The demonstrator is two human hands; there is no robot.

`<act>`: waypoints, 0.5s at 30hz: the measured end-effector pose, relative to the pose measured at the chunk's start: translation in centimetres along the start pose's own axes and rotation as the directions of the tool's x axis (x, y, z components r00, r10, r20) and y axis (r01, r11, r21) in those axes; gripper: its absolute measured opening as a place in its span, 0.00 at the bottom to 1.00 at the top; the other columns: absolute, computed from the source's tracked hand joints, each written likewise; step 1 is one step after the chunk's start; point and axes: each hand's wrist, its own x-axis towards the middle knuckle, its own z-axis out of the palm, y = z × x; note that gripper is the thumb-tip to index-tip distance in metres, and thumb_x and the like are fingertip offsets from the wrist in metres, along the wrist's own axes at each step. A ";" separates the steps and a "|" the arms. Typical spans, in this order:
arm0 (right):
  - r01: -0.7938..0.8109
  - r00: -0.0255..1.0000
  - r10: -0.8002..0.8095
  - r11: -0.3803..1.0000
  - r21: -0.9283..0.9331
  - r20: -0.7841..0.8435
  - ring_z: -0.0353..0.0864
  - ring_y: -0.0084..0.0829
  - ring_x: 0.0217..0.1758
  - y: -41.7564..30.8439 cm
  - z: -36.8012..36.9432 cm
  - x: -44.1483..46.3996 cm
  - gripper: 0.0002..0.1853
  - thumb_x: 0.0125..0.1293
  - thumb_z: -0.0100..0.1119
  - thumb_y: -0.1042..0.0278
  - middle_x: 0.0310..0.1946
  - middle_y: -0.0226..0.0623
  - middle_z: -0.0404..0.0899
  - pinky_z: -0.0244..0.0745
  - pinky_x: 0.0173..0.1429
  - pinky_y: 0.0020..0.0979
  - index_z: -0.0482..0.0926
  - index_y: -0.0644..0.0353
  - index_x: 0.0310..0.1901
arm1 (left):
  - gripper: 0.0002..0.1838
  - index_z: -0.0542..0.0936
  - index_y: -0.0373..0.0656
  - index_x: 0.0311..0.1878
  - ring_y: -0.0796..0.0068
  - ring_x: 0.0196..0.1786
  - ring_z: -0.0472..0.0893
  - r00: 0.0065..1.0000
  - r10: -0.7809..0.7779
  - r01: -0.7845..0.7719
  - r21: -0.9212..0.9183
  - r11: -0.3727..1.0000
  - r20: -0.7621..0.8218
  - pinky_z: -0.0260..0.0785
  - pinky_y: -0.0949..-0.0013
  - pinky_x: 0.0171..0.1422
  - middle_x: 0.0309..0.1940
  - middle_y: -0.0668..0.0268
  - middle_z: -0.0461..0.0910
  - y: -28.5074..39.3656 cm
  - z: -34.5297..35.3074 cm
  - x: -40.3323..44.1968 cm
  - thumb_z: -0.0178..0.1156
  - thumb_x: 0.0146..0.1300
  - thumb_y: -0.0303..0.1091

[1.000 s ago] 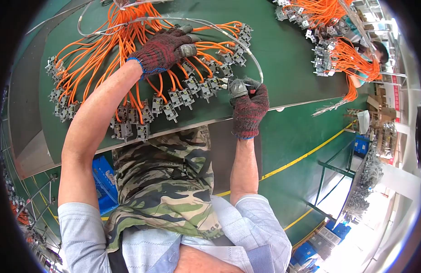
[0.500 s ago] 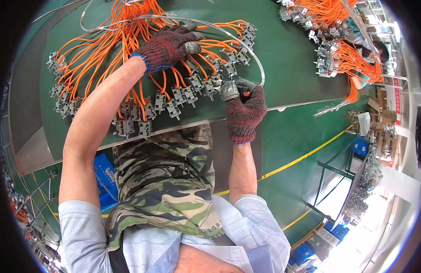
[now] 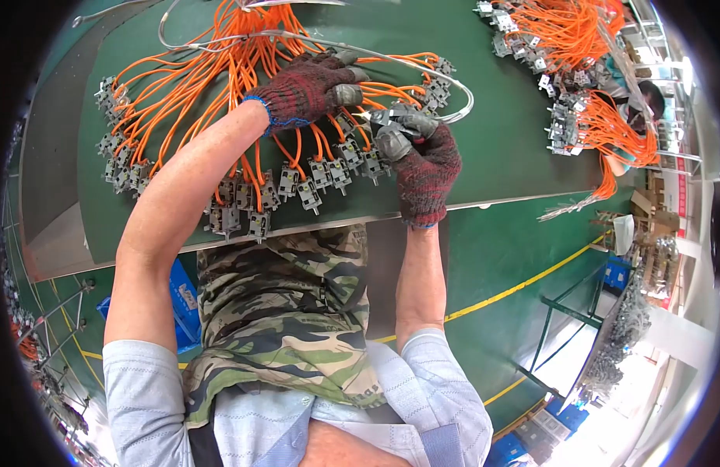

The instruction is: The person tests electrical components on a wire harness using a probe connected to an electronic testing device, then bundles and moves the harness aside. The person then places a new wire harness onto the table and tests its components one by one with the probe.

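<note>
My left hand, in a dark red and grey knitted glove with grey fingertips, lies over a fanned bundle of orange cables. Its fingers and thumb close around a few cables. My right hand, gloved alike, is closed on a small dark hand tool, mostly hidden by the fingers. A pale hose loops across the bundle and ends at this hand. The tool's tip is close to the left thumb, above the cables. Grey metal connectors on the cable ends lie along the near table edge.
The green tabletop extends to the right. More orange cable bundles with connectors lie at its far right, where another person is partly visible. A blue crate sits below the table, and a metal frame stands on the floor at right.
My right hand has moved up and away from the table's near edge, bringing the tool closer to my left hand. The left hand keeps its place on the cables. The view has shifted slightly.
</note>
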 end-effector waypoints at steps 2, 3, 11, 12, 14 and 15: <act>-0.030 1.000 0.030 0.997 -0.066 0.001 0.87 0.24 0.47 0.1 0.5 0.3 0.18 0.60 0.80 0.79 0.48 0.34 0.90 0.86 0.53 0.30 0.87 0.63 0.51 | 0.32 0.76 0.53 0.78 0.49 0.87 0.59 1.000 -0.010 0.010 -0.026 1.000 0.003 0.50 0.46 0.89 0.84 0.52 0.64 0.1 -0.1 0.1 0.48 0.81 0.59; -0.032 0.999 0.032 0.997 -0.066 0.003 0.87 0.24 0.47 0.2 0.5 0.4 0.18 0.60 0.80 0.79 0.48 0.34 0.90 0.86 0.53 0.30 0.87 0.63 0.51 | 0.32 0.76 0.53 0.78 0.49 0.87 0.59 1.000 -0.013 0.013 -0.026 1.000 0.003 0.50 0.46 0.89 0.84 0.52 0.64 0.1 -0.1 0.1 0.48 0.81 0.59; -0.028 0.999 0.033 0.957 -0.289 0.011 0.85 0.19 0.37 0.0 1.0 1.0 0.15 0.60 0.81 0.74 0.36 0.32 0.90 0.84 0.45 0.27 0.90 0.63 0.48 | 0.31 0.74 0.53 0.78 0.45 0.84 0.64 0.998 0.053 -0.052 0.029 0.998 -0.028 0.58 0.46 0.86 0.83 0.54 0.65 0.2 -0.3 -0.1 0.50 0.80 0.55; -0.028 0.999 0.032 0.957 -0.289 0.012 0.85 0.19 0.37 0.0 1.0 1.1 0.15 0.60 0.81 0.74 0.36 0.32 0.90 0.84 0.45 0.27 0.90 0.63 0.48 | 0.31 0.74 0.53 0.78 0.45 0.84 0.64 0.998 0.053 -0.052 0.029 0.998 -0.029 0.58 0.46 0.86 0.83 0.54 0.65 0.3 -0.4 -0.1 0.50 0.80 0.55; -0.045 0.999 0.052 0.941 -0.334 0.014 0.85 0.20 0.35 -0.2 1.0 1.2 0.15 0.59 0.81 0.74 0.36 0.32 0.90 0.84 0.43 0.27 0.90 0.63 0.48 | 0.31 0.74 0.52 0.79 0.46 0.84 0.64 0.998 0.049 -0.048 0.037 0.998 -0.025 0.58 0.47 0.86 0.83 0.54 0.65 0.3 -0.3 -0.1 0.51 0.80 0.55; -0.044 0.999 0.052 0.941 -0.334 0.015 0.85 0.20 0.35 -0.3 1.0 1.3 0.15 0.59 0.81 0.74 0.36 0.32 0.90 0.84 0.43 0.27 0.90 0.63 0.48 | 0.31 0.74 0.52 0.79 0.46 0.84 0.64 0.999 0.048 -0.047 0.037 0.998 -0.025 0.58 0.47 0.86 0.83 0.54 0.65 0.3 -0.3 -0.1 0.51 0.80 0.55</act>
